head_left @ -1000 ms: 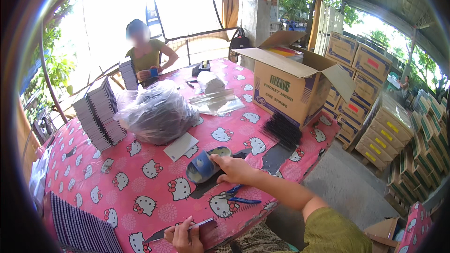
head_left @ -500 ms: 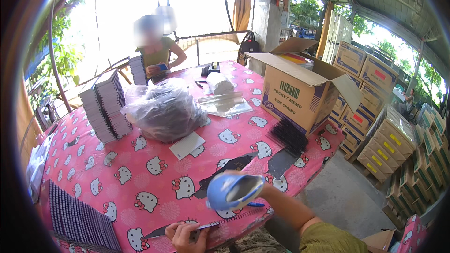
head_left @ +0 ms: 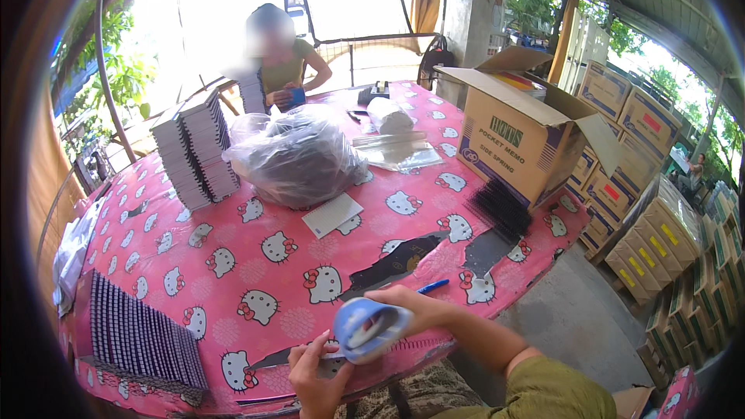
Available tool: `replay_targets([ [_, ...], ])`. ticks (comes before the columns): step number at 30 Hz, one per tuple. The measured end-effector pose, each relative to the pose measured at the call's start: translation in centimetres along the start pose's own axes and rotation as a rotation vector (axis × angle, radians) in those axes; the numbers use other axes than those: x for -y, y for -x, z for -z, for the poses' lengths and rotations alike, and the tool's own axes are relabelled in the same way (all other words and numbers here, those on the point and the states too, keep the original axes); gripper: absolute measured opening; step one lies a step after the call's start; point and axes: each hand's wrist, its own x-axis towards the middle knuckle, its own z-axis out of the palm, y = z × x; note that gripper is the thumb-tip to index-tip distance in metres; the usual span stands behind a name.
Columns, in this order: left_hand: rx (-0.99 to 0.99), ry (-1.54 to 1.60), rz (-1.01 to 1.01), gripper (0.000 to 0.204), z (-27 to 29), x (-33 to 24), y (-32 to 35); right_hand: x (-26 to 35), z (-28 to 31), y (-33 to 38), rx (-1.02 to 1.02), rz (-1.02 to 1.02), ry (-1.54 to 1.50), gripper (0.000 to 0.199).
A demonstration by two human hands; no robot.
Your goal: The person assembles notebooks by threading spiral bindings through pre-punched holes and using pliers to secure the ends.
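Observation:
My right hand (head_left: 407, 306) comes in from the right and grips a hollow, rounded blue and white object (head_left: 362, 329); its exact kind is unclear. Close beside it, my left hand (head_left: 317, 376) has its fingers closed at a pale, thin edge, mostly hidden. From under the blue and white object a thin spiral binding coil (head_left: 415, 343) runs rightward along the table's near edge. A blue pen (head_left: 433, 286) lies just beyond my right wrist.
On the pink patterned table (head_left: 233, 264) stand stacks of spiral notebooks (head_left: 194, 151), more bound notebooks (head_left: 143, 337), a filled plastic bag (head_left: 299, 159), black coils (head_left: 500, 209) and an open carton (head_left: 500, 140). Across it, a co-worker holds something blue. Stacked boxes stand right.
The blue and white object has moved down and left, close to my left hand. It has turned, and more of the pen shows. The whole view has shifted slightly.

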Motion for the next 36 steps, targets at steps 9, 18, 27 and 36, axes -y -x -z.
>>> replay_targets([
  [9, 0.03, -0.058, -0.045, 0.044, 0.2, 0.3, -0.6, 0.7, 0.1, -0.4, -0.039, -0.032, 0.254, 0.039],
  [18, 0.101, -0.076, -0.065, 0.05, 0.4, 1.0, -0.8, 0.6, 0.8, 1.0, -0.001, -0.036, -0.042, 0.032],
  [27, -0.02, -0.069, -0.02, 0.043, 0.4, 0.1, -0.9, 1.1, -0.1, -0.4, 0.038, -0.066, 0.181, 0.052],
  [36, -0.014, 0.437, 0.33, 0.056, -0.2, 3.0, 0.4, 0.6, -0.9, -0.9, -0.019, -0.047, -0.036, 0.052],
])
